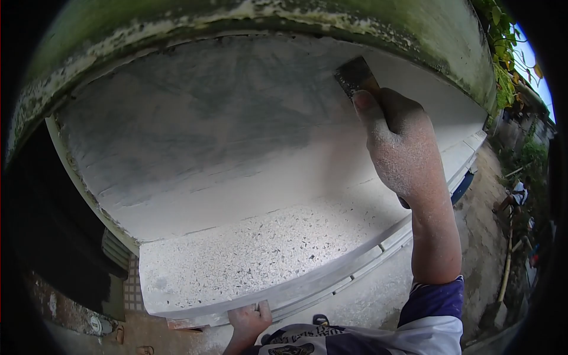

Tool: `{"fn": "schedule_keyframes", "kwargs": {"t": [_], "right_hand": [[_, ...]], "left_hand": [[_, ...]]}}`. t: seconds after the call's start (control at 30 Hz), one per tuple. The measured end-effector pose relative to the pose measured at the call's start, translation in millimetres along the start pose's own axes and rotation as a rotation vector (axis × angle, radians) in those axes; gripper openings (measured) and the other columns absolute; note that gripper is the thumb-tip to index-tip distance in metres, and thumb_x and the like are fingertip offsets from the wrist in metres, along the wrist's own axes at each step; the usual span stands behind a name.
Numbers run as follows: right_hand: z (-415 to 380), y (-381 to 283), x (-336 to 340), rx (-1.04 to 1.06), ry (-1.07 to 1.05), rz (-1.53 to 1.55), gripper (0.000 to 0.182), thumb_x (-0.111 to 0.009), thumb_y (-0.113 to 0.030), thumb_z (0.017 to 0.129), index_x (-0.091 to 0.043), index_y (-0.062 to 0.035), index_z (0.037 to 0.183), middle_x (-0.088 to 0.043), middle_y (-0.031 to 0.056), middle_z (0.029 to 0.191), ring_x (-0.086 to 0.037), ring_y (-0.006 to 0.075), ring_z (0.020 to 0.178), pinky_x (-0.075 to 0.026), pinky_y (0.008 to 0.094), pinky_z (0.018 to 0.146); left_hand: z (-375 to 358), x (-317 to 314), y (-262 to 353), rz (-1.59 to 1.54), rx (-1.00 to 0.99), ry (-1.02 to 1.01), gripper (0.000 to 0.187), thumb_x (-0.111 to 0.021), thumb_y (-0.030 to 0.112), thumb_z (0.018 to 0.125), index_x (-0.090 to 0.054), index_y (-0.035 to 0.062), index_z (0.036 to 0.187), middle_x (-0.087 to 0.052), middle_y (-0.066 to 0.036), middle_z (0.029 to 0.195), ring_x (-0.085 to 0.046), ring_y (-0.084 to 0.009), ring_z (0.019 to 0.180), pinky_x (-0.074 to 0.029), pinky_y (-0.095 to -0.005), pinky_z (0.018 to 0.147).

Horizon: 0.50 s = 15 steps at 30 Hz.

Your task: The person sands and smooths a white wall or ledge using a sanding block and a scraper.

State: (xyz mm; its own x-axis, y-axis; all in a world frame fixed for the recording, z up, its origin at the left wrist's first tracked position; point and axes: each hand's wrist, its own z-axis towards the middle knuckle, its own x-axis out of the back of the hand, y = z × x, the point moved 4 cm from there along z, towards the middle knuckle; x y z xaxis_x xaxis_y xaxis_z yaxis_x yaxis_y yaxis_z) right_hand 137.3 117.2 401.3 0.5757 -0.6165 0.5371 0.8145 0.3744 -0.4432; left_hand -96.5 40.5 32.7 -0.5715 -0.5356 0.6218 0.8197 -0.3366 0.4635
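My right hand (401,139), dusted with white powder, is closed around the handle of a putty knife (357,76). Its dark, flat blade points up and left, close to the upper right part of the wall panel (236,118), which is coated in patchy grey and white. Most of the handle is hidden in the fist. Below the panel juts a speckled ledge (254,254) scattered with dark flecks. At the ledge's front edge, low in the view, my left hand (249,319) has its fingers curled over the rim.
A mossy concrete overhang (266,15) curves above the panel. At left is a dark opening (53,219). On the right, a person (519,194) is some way off on the dirt ground (488,231), near a long pole (507,266). Sandals (145,350) lie below left.
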Motion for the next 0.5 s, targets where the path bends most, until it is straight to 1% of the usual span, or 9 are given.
{"fn": "schedule_keyframes", "kwargs": {"t": [0.07, 0.17, 0.27, 0.37, 0.4, 0.5], "right_hand": [[4, 2, -5, 0.029, -0.005, 0.025, 0.048, -0.054, -0.039, 0.103, -0.066, 0.0067, 0.095, -0.053, 0.0095, 0.062, -0.052, 0.0194, 0.06, -0.044, 0.0373, 0.061], [-20, 17, -5, -0.187, -0.107, -0.165, 0.038, -0.056, -0.03, 0.1, -0.07, 0.0044, 0.092, -0.066, 0.0244, 0.072, -0.066, 0.038, 0.066, -0.052, 0.0477, 0.069], [-17, 16, -4, -0.177, -0.115, -0.179, 0.037, -0.056, -0.03, 0.1, -0.07, 0.0041, 0.095, -0.066, 0.0242, 0.072, -0.066, 0.0386, 0.067, -0.052, 0.0474, 0.069], [-2, -7, -8, 0.134, 0.072, -0.056, 0.041, -0.057, -0.031, 0.1, -0.07, 0.0078, 0.094, -0.064, 0.0257, 0.069, -0.066, 0.039, 0.065, -0.052, 0.0468, 0.067], [-2, -10, -7, 0.129, 0.06, -0.042, 0.041, -0.057, -0.03, 0.1, -0.07, 0.0083, 0.095, -0.065, 0.0268, 0.071, -0.067, 0.0411, 0.067, -0.052, 0.0466, 0.068], [-20, 9, -12, -0.073, -0.046, -0.127, 0.035, -0.056, -0.027, 0.1, -0.071, 0.0048, 0.097, -0.068, 0.0267, 0.078, -0.067, 0.043, 0.072, -0.052, 0.0472, 0.071]], "left_hand": [[0, -2, -3, 0.011, -0.031, 0.019, 0.013, -0.068, 0.017, 0.073, -0.072, 0.0082, 0.082, -0.068, -0.015, 0.075, -0.064, -0.0388, 0.062, -0.051, -0.0513, 0.06], [1, 2, 1, 0.036, -0.149, 0.077, 0.012, -0.069, 0.009, 0.077, -0.067, 0.0012, 0.085, -0.064, -0.016, 0.074, -0.061, -0.0394, 0.063, -0.05, -0.0492, 0.059], [4, 5, 4, 0.037, -0.113, 0.07, 0.011, -0.07, 0.009, 0.076, -0.066, 0.0016, 0.083, -0.063, -0.015, 0.072, -0.061, -0.0389, 0.06, -0.05, -0.0484, 0.058], [5, 3, 3, 0.003, -0.116, 0.046, 0.01, -0.07, 0.008, 0.076, -0.066, 0.0021, 0.083, -0.063, -0.014, 0.07, -0.061, -0.0381, 0.059, -0.049, -0.0479, 0.056], [5, 3, 4, -0.003, -0.12, 0.04, 0.01, -0.07, 0.008, 0.075, -0.066, 0.0022, 0.083, -0.062, -0.014, 0.069, -0.061, -0.0378, 0.058, -0.049, -0.0477, 0.055], [7, 8, 2, -0.024, -0.13, 0.044, 0.01, -0.07, 0.008, 0.075, -0.067, 0.0024, 0.083, -0.062, -0.013, 0.066, -0.06, -0.0369, 0.055, -0.049, -0.0471, 0.054]]}}
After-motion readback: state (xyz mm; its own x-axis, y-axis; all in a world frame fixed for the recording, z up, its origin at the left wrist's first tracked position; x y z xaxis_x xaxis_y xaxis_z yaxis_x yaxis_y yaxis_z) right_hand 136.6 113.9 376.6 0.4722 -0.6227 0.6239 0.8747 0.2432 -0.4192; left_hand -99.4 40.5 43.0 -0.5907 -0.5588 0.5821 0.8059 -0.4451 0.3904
